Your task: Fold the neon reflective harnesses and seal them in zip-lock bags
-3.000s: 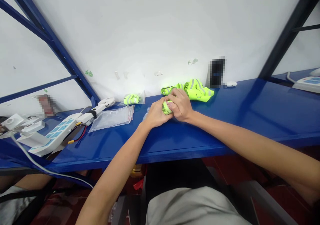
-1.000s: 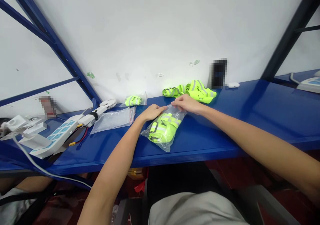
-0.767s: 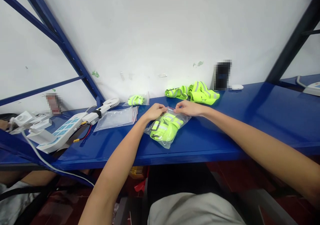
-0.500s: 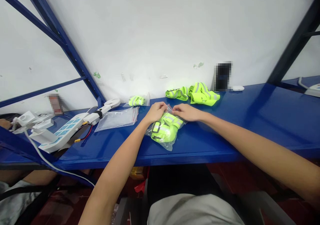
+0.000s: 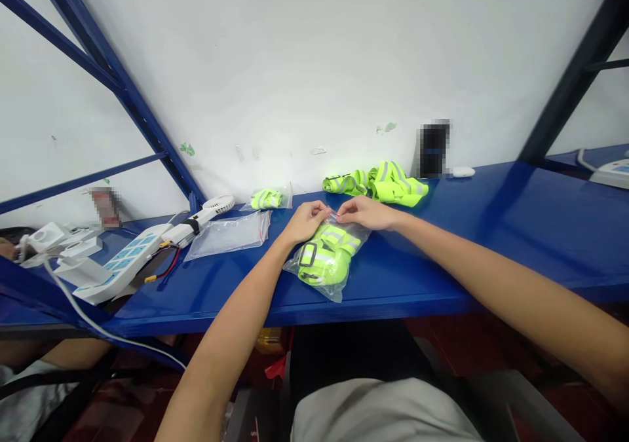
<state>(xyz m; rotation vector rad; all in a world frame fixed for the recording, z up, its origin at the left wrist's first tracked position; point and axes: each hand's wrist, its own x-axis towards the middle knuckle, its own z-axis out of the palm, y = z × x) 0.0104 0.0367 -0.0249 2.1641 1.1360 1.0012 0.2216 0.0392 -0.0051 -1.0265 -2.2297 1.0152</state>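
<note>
A clear zip-lock bag [image 5: 336,293] lies near the front of the blue table, its top edge toward the wall. Inside it is a folded neon-yellow reflective strap [image 5: 327,258] with grey stripes and a black buckle. My left hand [image 5: 308,221] pinches the bag's top edge from the left. From the right, my right hand [image 5: 366,213] pinches the same edge, its fingertips close to the left ones. The red line of the seal shows between them.
Loose reflective straps [image 5: 393,185] lie by the wall. Left are a second packed bag [image 5: 268,198], flat clear bags [image 5: 228,236], a white fan [image 5: 219,205] and a power strip [image 5: 128,258]. A blurred black object [image 5: 432,150] and a white case [image 5: 463,172] stand back right.
Both hands stay pinched at the bag's top edge, with the fingertips shifting slightly along it. The bag's lower end has slid a little toward me. The camera view has shifted slightly.
</note>
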